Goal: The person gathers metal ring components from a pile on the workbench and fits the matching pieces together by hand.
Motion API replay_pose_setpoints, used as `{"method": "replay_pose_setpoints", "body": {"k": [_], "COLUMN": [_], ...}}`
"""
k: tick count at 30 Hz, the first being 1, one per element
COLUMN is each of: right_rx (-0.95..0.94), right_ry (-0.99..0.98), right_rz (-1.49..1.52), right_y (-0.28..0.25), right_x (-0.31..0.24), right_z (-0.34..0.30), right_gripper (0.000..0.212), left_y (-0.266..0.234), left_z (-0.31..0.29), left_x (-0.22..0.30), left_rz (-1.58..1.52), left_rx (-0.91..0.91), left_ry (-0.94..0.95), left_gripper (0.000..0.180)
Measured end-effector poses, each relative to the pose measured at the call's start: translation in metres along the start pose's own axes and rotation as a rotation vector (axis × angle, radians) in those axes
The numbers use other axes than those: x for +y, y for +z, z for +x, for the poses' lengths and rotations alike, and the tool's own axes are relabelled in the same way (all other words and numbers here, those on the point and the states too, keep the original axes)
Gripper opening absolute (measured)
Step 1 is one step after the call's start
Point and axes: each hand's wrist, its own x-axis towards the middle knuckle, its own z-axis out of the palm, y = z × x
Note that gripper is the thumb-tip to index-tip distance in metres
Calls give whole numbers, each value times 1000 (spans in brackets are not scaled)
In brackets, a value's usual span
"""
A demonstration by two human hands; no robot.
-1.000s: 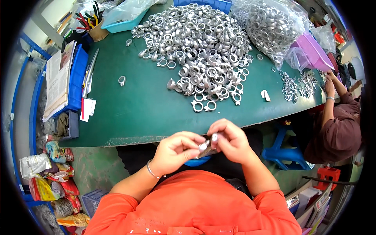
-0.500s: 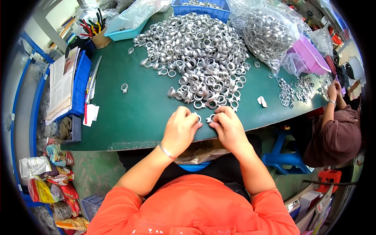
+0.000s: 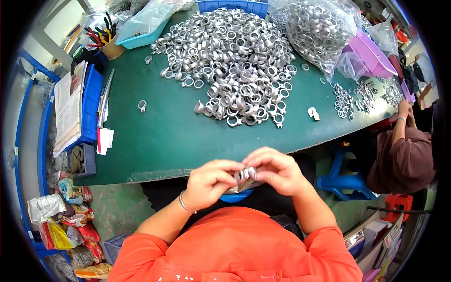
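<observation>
My left hand (image 3: 206,184) and my right hand (image 3: 281,174) meet just in front of the table's near edge. Each pinches a small silver metal ring (image 3: 241,176) between thumb and fingers, and the two rings are side by side, close together or touching. My fingers cover parts of them. Beyond my hands, a large heap of similar metal rings (image 3: 235,61), some with a small lug, lies on the green table (image 3: 164,145). One loose ring (image 3: 142,106) is left of the heap.
A blue tray (image 3: 91,108) with papers stands at the left, by a cup of pliers (image 3: 112,47). A bag of rings (image 3: 319,35) and a pink bin (image 3: 371,55) stand far right. A co-worker (image 3: 399,155) sits at the right near a blue stool (image 3: 343,176).
Both hands have drawn back from the heap's near edge to in front of the table edge. The rings, apart before, are now brought together. The view has shifted slightly.
</observation>
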Motion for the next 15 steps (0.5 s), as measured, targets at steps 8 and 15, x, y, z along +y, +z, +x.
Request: {"method": "replay_pose_setpoints", "body": {"k": [8, 15], "right_rx": [124, 395], "right_ry": [-230, -317], "right_rz": [-1070, -1248], "right_y": [-5, -18], "right_x": [-8, 26], "right_z": [19, 82], "right_gripper": [21, 24], "left_y": [-6, -17], "left_z": [20, 85], "left_x": [-4, -46], "left_rz": [628, 763], "left_rx": [5, 185], "left_ry": [77, -62], "left_gripper": [31, 25]}}
